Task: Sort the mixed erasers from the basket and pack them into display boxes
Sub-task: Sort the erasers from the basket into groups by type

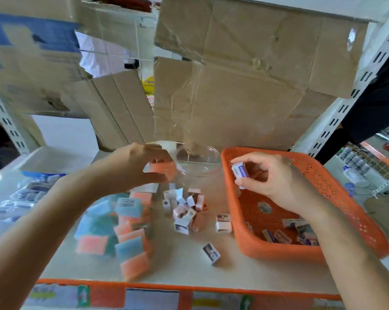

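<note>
**Right hand lifts one eraser over the basket; left hand at the clear container**

- Right hand (271, 175): thumb and fingertips pinch a white eraser (239, 173) with a blue label, held above the far end of the orange basket (278, 251).
- Under the right wrist, at the near end of the basket: loose erasers (289, 233).
- Left hand (131, 168): fingers curled, thumb below, at the edge of a clear plastic container (198, 157). An orange shape shows by the fingertips. The view is blurred there, so whether the hand grips anything cannot be told.
- Between the two hands, on the counter (189, 269): a heap of pink-and-white erasers (186, 211). Two more erasers (223, 223) lie just beside the basket wall.
- Nearer the person than both hands: a single eraser (211, 253), apart from the rest.
- Below the left forearm: a spread of blue and orange flat packets (122, 224).
- Left of the left arm: clear-wrapped packs (28, 193).
- Beyond both hands: creased cardboard (233, 86).
</note>
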{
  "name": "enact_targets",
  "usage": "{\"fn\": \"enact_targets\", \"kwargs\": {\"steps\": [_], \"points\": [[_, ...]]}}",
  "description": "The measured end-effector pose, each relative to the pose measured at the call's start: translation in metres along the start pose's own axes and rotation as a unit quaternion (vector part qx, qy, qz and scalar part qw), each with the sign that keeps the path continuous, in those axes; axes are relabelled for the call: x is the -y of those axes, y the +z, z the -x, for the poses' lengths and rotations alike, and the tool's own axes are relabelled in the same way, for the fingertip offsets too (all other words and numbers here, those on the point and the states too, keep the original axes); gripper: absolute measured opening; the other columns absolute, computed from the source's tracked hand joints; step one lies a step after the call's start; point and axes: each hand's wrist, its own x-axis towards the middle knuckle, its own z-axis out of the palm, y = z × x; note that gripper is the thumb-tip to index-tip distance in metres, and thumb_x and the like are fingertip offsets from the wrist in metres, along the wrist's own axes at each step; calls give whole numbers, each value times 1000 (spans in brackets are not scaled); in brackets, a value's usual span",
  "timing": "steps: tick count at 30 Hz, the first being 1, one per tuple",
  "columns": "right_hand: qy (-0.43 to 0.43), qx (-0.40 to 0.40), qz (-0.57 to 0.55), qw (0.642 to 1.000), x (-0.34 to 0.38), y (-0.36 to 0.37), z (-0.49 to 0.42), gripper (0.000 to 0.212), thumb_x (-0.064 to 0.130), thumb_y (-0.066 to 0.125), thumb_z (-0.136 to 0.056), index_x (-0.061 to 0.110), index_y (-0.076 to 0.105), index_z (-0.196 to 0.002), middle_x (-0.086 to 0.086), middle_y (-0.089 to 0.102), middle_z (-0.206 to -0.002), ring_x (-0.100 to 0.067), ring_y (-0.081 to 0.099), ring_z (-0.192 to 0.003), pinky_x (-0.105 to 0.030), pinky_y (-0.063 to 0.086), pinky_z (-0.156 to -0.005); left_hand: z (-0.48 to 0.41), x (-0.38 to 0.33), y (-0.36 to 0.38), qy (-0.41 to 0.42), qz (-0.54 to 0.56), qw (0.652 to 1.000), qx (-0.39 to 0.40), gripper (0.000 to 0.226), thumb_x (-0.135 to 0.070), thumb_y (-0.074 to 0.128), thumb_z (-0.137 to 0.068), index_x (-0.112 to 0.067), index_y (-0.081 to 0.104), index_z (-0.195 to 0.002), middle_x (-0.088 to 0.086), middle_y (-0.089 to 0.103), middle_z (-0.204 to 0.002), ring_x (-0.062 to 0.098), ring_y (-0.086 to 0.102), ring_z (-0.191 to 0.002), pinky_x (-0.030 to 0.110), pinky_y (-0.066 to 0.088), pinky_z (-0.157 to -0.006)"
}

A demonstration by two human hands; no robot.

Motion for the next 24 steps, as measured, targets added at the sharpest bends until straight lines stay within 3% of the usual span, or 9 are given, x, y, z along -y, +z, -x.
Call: {"fn": "enact_targets", "kwargs": {"steps": [5,10,13,17,21,24], "points": [[25,-26,-35,999,34,31,-9,30,18,79,-69,28,67,-95,6,68,-81,-12,61,-73,-20,47,-70,31,37,-10,-8,40,999,29,22,-33,75,-74,-30,66,-94,-19,57,-82,-5,51,-76,19,43,-65],[49,-34,-21,998,72,64,-11,24,14,78,-70,22,69,-92,5,67,-78,-5,58,-68,-9,42,-65,60,64,-15,-7,82,994,79,24,-30,72,-78,-35,56,-95,-28,49,-76,-19,49,-77,4,38,-64],[65,-43,-23,997,86,82,-8,24,13,77,-72,21,69,-93,4,68,-80,-5,59,-68,-12,45,-67,71,78,-16,5,124,984,127,29,-29,72,-78,-43,48,-87,-23,58,-81,-15,52,-77,5,39,-65],[97,-61,-13,993,103,100,-1,25,18,77,-72,23,69,-95,4,69,-80,-11,61,-72,-21,49,-71,83,79,-8,53,121,972,196,23,-28,71,-79,-29,59,-99,-18,61,-88,-11,52,-75,5,38,-65],[108,-64,-21,992,116,111,7,28,12,77,-73,33,65,-88,4,69,-77,-4,57,-66,-12,44,-66,89,76,5,73,81,977,182,30,-31,66,-83,-26,61,-112,-17,55,-98,-2,50,-79,3,37,-64],[123,-62,-30,990,122,111,14,26,12,77,-74,30,66,-89,7,67,-76,-2,58,-66,-11,44,-65,92,77,11,92,41,984,143,29,-37,65,-83,-27,62,-110,-13,55,-114,4,53,-96,14,43,-78]]}}
